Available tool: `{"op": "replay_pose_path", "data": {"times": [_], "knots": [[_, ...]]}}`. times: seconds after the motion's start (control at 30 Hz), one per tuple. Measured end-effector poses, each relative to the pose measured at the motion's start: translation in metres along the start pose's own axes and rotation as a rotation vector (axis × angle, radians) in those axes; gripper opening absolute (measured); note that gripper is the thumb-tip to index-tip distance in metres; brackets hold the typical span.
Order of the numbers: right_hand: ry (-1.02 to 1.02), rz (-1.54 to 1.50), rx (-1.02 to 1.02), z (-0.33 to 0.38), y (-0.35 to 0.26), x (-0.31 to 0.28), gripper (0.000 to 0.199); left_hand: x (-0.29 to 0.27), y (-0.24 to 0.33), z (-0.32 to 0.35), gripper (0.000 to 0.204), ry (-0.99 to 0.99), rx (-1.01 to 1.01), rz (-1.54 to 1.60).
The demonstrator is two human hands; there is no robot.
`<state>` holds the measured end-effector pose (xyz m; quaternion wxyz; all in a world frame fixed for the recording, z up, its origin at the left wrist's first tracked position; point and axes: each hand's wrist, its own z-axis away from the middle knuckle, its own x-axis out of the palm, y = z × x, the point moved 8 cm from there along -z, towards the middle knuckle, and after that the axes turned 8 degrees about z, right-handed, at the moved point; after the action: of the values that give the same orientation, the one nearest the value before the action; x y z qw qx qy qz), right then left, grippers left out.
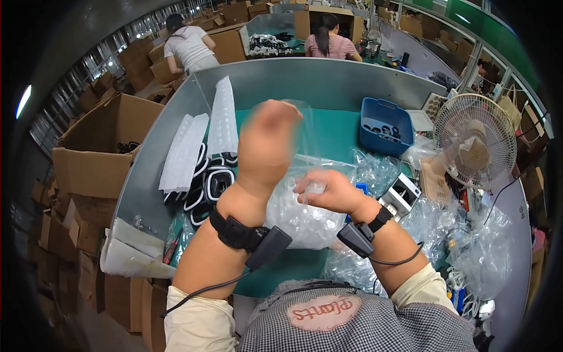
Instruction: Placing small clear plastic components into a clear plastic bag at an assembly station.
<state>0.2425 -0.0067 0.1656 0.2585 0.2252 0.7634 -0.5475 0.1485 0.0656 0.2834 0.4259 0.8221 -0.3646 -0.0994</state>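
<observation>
A clear plastic bag [308,226] full of small translucent pieces lies on the green tabletop before me. My left hand [268,138] is raised above the bag's far left side. Its blurred fingers are curled round the bag's thin upper film, which stretches up beside them. My right hand [331,190] is at the bag's mouth, thumb and fingers closed on a small clear plastic piece [315,188]. What exact part that piece is, I cannot make out. Each wrist wears a black strap with a small dark box and a cable.
Black-and-white frames [218,183] and white padded sleeves [185,152] are at the left. A blue bin [384,126] holds dark parts. A fan [474,141], a white device [400,196] and loose plastic bags [484,252] crowd the right. Grey panels edge the table; two people work beyond.
</observation>
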Motion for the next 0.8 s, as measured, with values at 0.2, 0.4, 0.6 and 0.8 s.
{"op": "replay_pose_path", "data": {"times": [0.2, 0.4, 0.6, 0.8], "knots": [[0.118, -0.655, 0.155, 0.011, 0.023, 0.014, 0.011, -0.006, 0.023, -0.010, 0.033, 0.059, 0.049, -0.018], [0.511, -1.132, 0.182, 0.016, 0.034, -0.014, 0.011, -0.006, 0.007, -0.003, 0.048, -0.046, -0.056, -0.058], [0.665, -1.003, 0.160, 0.016, 0.030, -0.032, 0.018, -0.006, -0.071, 0.049, 0.101, -0.362, -0.401, -0.001], [0.723, -0.882, 0.166, 0.021, 0.038, -0.046, 0.018, -0.009, -0.107, 0.081, 0.037, -0.638, -0.821, -0.407]]}}
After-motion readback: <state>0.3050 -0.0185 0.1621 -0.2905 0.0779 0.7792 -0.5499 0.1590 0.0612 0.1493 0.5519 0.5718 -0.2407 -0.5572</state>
